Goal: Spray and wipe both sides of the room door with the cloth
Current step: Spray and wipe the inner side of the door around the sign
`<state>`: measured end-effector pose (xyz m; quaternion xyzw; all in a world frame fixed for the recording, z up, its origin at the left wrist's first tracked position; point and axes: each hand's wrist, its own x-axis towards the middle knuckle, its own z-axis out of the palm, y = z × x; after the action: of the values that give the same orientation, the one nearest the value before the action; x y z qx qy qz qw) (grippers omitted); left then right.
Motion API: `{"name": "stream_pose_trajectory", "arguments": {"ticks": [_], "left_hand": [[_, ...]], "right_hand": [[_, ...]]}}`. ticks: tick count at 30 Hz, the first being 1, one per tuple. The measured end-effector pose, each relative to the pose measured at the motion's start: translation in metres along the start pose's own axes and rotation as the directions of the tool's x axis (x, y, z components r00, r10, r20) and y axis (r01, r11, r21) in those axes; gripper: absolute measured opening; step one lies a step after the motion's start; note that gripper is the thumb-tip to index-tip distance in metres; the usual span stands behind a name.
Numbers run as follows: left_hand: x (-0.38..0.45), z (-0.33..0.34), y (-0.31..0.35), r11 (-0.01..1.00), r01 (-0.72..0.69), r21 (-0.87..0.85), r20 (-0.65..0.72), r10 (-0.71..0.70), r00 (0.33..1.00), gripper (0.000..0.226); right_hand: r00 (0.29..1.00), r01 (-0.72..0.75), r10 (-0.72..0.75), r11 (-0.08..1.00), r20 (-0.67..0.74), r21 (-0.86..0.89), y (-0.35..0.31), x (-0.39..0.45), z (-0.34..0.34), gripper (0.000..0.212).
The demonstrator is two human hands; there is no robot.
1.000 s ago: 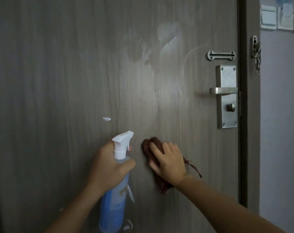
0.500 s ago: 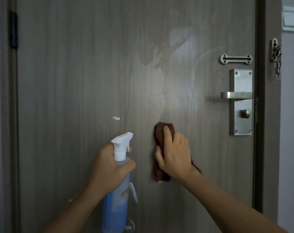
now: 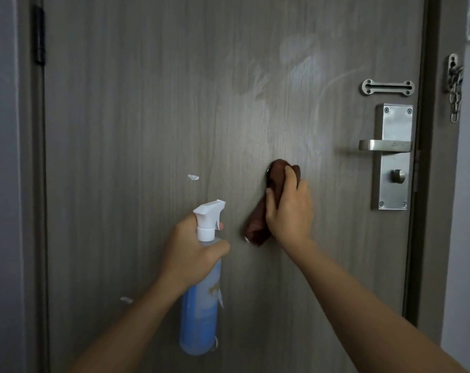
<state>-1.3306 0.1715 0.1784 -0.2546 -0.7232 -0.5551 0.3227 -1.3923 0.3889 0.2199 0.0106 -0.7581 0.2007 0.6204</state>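
Fingers of my right hand [image 3: 289,208] lay over the brown cloth [image 3: 258,224], thumb hooked round its left edge, pressing it flat against the door [image 3: 137,125] a little left of the lever handle [image 3: 384,145]. The cloth was bunched long and narrow, one end peeping above my fingertips, the other hanging below my palm. My left hand [image 3: 193,251] was wrapped round the neck of the spray bottle [image 3: 201,313], held upright near the door, nozzle pointing right; I could not tell whether a finger sat on the trigger.

Pale wet smears [image 3: 295,65] showed on the wood above the cloth, up toward the chain slot [image 3: 387,88]. To wipe well, I judged I should work up through those streaks in overlapping passes with even palm pressure, and spread the cloth wider, since the bunched shape covered little. Two small white flecks [image 3: 193,177] sat to the left, one low near my left forearm; those wanted a pass too. Around the lock plate [image 3: 394,157] I would need care not to snag the cloth on the lever. Only this face of the door was in reach; the other side seemed not yet done.
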Motion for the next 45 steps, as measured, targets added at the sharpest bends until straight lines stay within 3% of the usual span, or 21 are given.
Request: {"name": "stream_pose_trajectory", "arguments": {"ticks": [2,7,9,13,16,18,20,22,24,27,30,31,33,36,38,39,43,45], "left_hand": [[-0.001,0.002,0.000,1.000,-0.006,0.003,-0.011,0.006,1.000,0.034],[-0.001,-0.003,-0.002,1.000,0.001,-0.015,-0.019,-0.001,1.000,0.032],[0.003,-0.008,-0.004,1.000,-0.012,-0.012,-0.001,0.012,1.000,0.029],[0.009,-0.017,-0.009,1.000,-0.017,0.011,-0.042,0.017,0.999,0.027],[0.010,-0.024,-0.013,1.000,-0.001,0.014,-0.077,0.002,0.997,0.029],[0.010,-0.029,-0.016,1.000,0.010,0.012,-0.070,-0.009,0.998,0.029],[0.008,-0.032,-0.020,1.000,0.013,0.012,-0.060,-0.012,0.998,0.032],[0.005,-0.034,-0.021,1.000,0.023,0.008,-0.076,-0.023,0.997,0.034],[0.005,-0.034,-0.019,0.999,0.034,-0.001,-0.113,-0.034,0.993,0.033],[0.011,-0.032,-0.015,1.000,0.024,0.000,-0.149,-0.024,0.989,0.033],[0.019,-0.030,-0.011,1.000,0.021,0.018,-0.167,-0.018,0.986,0.035],[0.022,-0.030,-0.010,1.000,0.021,0.020,-0.171,-0.017,0.985,0.036],[0.025,-0.029,-0.011,0.999,0.027,0.022,-0.182,-0.023,0.983,0.038],[0.026,-0.031,-0.013,0.999,0.037,0.019,-0.176,-0.033,0.984,0.039],[0.028,-0.035,-0.016,0.999,0.041,0.025,-0.175,-0.036,0.984,0.037],[0.030,-0.036,-0.016,0.999,0.041,0.030,-0.171,-0.035,0.985,0.035],[0.033,-0.039,-0.014,0.997,0.032,0.066,-0.153,-0.021,0.988,0.029],[0.034,-0.038,-0.012,0.996,0.042,0.077,-0.174,-0.028,0.984,0.031]], "right_hand": [[0.998,0.049,-0.051,0.996,0.026,0.069,0.004,-0.027,0.007,0.064],[0.904,0.416,-0.406,0.908,0.133,-0.057,0.039,-0.038,0.007,0.063],[0.909,0.410,-0.395,0.905,0.132,-0.115,0.038,-0.009,0.003,0.063],[0.978,0.204,-0.208,0.962,-0.003,-0.181,0.017,0.027,0.004,0.061],[0.966,0.245,-0.256,0.941,-0.018,-0.232,0.013,0.003,0.014,0.055],[0.902,0.429,-0.428,0.871,0.059,-0.240,0.024,-0.022,0.018,0.055],[0.788,0.614,-0.602,0.753,0.130,-0.236,0.037,-0.038,0.019,0.056],[0.713,0.699,-0.682,0.677,0.162,-0.227,0.042,-0.030,0.016,0.055],[0.774,0.631,-0.617,0.735,0.143,-0.248,0.032,-0.005,0.015,0.055],[0.944,0.315,-0.330,0.911,-0.012,-0.268,-0.011,0.045,0.012,0.052],[0.984,0.120,-0.142,0.973,-0.104,-0.195,-0.044,0.061,0.017,0.047],[0.983,0.132,-0.151,0.976,-0.101,-0.171,-0.046,0.056,0.020,0.047],[0.946,0.306,-0.320,0.934,-0.048,-0.184,-0.037,0.039,0.028,0.046],[0.775,0.623,-0.630,0.751,0.047,-0.220,-0.015,0.025,0.033,0.050],[0.706,0.698,-0.704,0.675,0.073,-0.240,-0.012,0.036,0.029,0.050],[0.712,0.690,-0.699,0.675,0.074,-0.261,-0.015,0.044,0.028,0.049],[0.872,0.473,-0.489,0.828,0.026,-0.301,-0.042,0.078,0.022,0.044],[0.913,0.395,-0.408,0.872,0.018,-0.288,-0.054,0.082,0.021,0.045]]}}
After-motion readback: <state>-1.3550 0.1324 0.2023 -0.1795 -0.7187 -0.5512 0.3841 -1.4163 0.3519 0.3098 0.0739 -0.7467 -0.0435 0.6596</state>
